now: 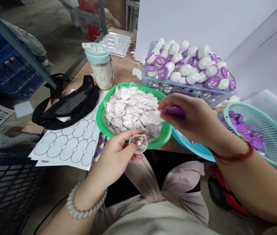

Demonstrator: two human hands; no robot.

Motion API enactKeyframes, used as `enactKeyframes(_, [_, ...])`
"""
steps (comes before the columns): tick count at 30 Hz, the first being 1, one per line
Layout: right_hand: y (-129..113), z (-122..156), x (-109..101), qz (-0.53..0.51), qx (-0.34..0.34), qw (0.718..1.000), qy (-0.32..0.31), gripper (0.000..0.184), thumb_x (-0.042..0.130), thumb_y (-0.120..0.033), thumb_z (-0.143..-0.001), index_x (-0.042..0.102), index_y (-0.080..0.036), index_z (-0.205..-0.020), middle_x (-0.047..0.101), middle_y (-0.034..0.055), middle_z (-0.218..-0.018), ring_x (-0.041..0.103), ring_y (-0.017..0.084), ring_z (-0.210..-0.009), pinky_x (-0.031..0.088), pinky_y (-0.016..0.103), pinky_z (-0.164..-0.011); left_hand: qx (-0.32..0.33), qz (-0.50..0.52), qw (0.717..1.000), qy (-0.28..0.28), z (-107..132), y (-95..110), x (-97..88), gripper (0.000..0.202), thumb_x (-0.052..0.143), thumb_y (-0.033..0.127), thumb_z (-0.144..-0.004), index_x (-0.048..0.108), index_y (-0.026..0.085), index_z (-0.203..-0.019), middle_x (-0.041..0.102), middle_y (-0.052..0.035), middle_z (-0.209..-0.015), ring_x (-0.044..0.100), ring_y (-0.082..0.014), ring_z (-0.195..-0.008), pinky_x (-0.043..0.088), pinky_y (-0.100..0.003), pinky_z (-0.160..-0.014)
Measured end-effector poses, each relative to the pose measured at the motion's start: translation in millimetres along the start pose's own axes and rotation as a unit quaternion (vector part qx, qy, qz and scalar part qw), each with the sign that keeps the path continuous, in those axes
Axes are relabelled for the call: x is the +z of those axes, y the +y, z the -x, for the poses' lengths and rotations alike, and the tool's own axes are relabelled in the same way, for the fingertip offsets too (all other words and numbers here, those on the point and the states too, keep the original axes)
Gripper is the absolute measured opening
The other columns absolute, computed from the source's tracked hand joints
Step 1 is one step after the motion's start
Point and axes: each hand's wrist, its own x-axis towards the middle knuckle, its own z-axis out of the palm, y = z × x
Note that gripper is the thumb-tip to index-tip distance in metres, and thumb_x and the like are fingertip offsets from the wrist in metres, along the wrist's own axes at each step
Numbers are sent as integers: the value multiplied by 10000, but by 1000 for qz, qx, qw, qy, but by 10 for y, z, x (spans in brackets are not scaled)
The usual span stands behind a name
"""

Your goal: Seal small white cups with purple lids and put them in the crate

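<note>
My left hand [118,155] is closed around a small round white cup [138,144], its open top facing up. Something clear and shiny shows inside the cup, too indistinct to name. My right hand [191,112] is curled with a purple lid [176,112] tucked in the fingers, over the right edge of a green basket [168,133]. Small clear packets with pale contents [133,109] fill that basket. To the right, a turquoise basket [275,137] holds purple lids [244,128], and a blue basin [203,153] sits partly hidden under my right arm.
Behind stands a pale crate [189,89] heaped with white containers with purple lids [186,70]. A tumbler [101,68], a black mesh bag [72,104] and printed sheets with circles [67,143] lie to the left. Blue crates [8,62] stand beyond the table's left edge.
</note>
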Motion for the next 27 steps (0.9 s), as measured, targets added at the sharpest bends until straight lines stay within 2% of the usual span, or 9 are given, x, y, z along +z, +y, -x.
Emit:
enactKeyframes(2, [-196, 197, -49, -99, -18, 995, 11, 173, 661, -91, -905, 692, -242, -983, 755, 15, -919, 700, 168, -773, 544, 265, -666, -1, -15, 1000, 11, -17, 23, 36, 340, 735, 135, -827, 852, 183, -1142, 818, -57, -871, 714, -144, -558, 565, -211, -502])
enactKeyframes(4, [-332, 353, 18, -138, -16, 990, 13, 176, 658, -91, -931, 673, -247, -1009, 751, 17, -928, 704, 163, -782, 567, 260, -670, 8, -39, 999, 16, -28, 39, 76, 331, 742, 144, -839, 856, 198, -1144, 819, -57, -894, 721, -151, -576, 581, -225, -534])
enactKeyframes(8, [-359, 494, 334, -78, -42, 994, 65, 232, 563, -53, -991, 703, -216, -1078, 763, 70, -1000, 732, 183, -882, 598, 291, -763, 36, -80, 996, 0, -16, 50, 126, 361, 726, 178, -889, 838, 220, -1229, 815, -47, -923, 726, -161, -661, 587, -238, -624])
enactKeyframes(10, [-315, 514, 458, -44, -64, 993, 86, 254, 524, -49, -1008, 716, -200, -1078, 756, 93, -1008, 730, 194, -898, 597, 307, -760, 30, -52, 998, -8, 7, 43, 126, 420, 728, 176, -890, 809, 225, -1299, 816, -41, -917, 735, -177, -717, 593, -254, -680])
enactKeyframes(14, [-290, 551, 550, -17, -74, 990, 115, 238, 538, -53, -1005, 722, -203, -1021, 747, 88, -963, 719, 203, -877, 585, 326, -738, -4, 65, 997, -37, 49, 1, 121, 541, 766, 202, -865, 742, 198, -1405, 818, -46, -892, 746, -209, -821, 601, -291, -770])
enactKeyframes(17, [-328, 585, 547, -20, -84, 987, 136, 222, 556, -53, -1004, 712, -212, -1018, 733, 80, -961, 707, 201, -893, 579, 327, -756, 26, 29, 999, -22, 52, -36, 156, 558, 795, 292, -894, 714, 209, -1440, 786, -24, -829, 699, -176, -769, 577, -265, -740])
enactKeyframes(20, [-348, 623, 521, -62, -78, 986, 136, 213, 566, -36, -979, 667, -222, -997, 688, 57, -921, 680, 192, -878, 560, 321, -753, 65, 1, 998, -5, 39, -54, 208, 435, 791, 277, -909, 776, 251, -1342, 766, -5, -815, 658, -144, -729, 550, -222, -687])
enactKeyframes(23, [-321, 686, 500, -153, -35, 975, 154, 197, 611, -72, -945, 578, -241, -1042, 597, 32, -922, 606, 176, -812, 513, 312, -684, 87, 57, 994, -14, 21, -49, 251, 307, 821, 228, -871, 834, 247, -1177, 763, 3, -787, 664, -128, -706, 561, -198, -670])
enactKeyframes(27, [-255, 755, 525, -215, -22, 958, 187, 241, 581, -142, -979, 480, -279, -1149, 514, 46, -1026, 563, 194, -877, 515, 340, -715, 61, 123, 989, -49, 9, -35, 304, 255, 848, 200, -830, 847, 228, -1084, 780, -1, -793, 693, -120, -679, 570, -181, -621])
